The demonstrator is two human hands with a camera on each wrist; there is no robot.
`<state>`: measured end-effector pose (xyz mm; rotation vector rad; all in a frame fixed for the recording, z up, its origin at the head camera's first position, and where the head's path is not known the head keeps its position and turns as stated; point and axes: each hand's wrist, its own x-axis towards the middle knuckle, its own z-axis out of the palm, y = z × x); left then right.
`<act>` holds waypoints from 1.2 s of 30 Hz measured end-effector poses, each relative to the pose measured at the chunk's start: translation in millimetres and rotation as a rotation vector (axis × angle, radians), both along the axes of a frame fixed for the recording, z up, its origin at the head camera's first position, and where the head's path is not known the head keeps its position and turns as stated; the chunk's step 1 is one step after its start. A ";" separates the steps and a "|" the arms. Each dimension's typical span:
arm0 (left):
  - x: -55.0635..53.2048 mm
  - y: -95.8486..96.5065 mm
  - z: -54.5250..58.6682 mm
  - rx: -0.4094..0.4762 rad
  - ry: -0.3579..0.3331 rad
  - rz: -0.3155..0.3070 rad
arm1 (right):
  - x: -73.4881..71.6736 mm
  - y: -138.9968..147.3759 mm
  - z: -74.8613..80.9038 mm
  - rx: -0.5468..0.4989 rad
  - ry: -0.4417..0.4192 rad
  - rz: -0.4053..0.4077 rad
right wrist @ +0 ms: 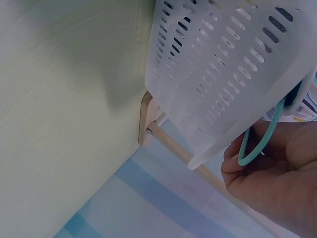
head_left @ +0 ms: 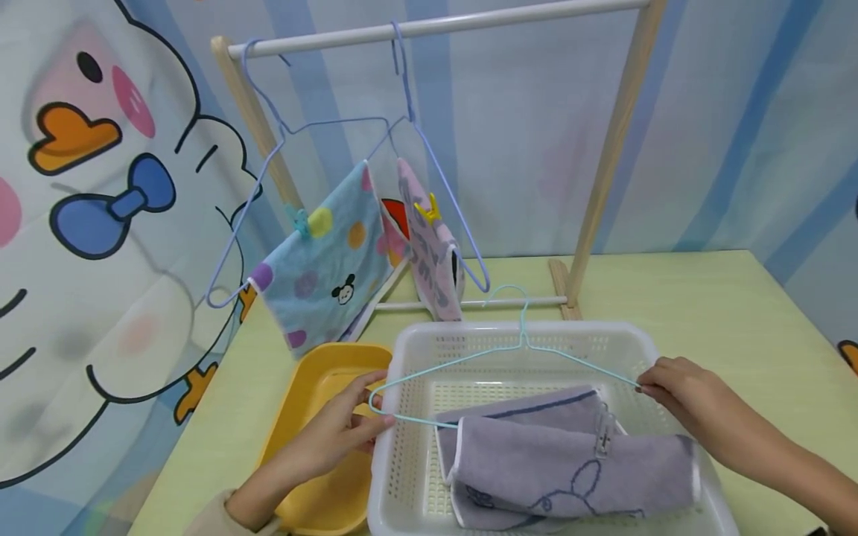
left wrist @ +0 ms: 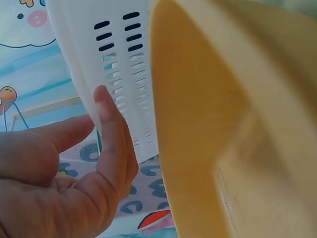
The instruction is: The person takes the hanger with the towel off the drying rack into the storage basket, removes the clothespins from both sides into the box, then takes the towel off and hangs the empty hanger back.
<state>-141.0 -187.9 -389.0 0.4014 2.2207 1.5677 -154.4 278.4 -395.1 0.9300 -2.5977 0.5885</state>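
Observation:
A mint-green hanger (head_left: 462, 359) spans the white basket (head_left: 523, 333). A grey towel (head_left: 536, 458) hangs folded over its lower bar, with a pale clothespin (head_left: 604, 439) on the fabric. My right hand (head_left: 697, 406) pinches the hanger's right end; the right wrist view shows the green loop (right wrist: 262, 144) in its fingers. My left hand (head_left: 335, 432) is at the hanger's left end beside the basket rim. In the left wrist view, a gap separates the left hand's (left wrist: 74, 178) thumb from its extended fingers.
A yellow tray (head_left: 315, 406) stands left of the basket. Behind, a rack's white rod (head_left: 469, 26) carries two lavender hangers, with a dotted blue towel (head_left: 335, 260) clipped by a teal clothespin (head_left: 299, 221) and a pink patterned towel (head_left: 429, 260) clipped by a yellow clothespin (head_left: 427, 210).

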 end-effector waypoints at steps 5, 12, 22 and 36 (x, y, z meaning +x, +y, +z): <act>-1.9 -0.5 1.1 -0.026 0.000 -0.019 | -3.7 -0.1 -3.3 -0.009 0.039 0.033; -1.9 -2.1 3.7 -0.010 0.012 -0.032 | -5.7 -3.1 -4.7 -0.015 0.072 0.052; -2.2 -0.5 1.6 -0.038 -0.017 -0.025 | -8.5 -3.0 -3.7 0.005 0.013 0.048; -3.7 0.3 3.8 -0.049 0.010 -0.035 | 1.8 -12.2 29.8 -0.216 -0.468 -0.034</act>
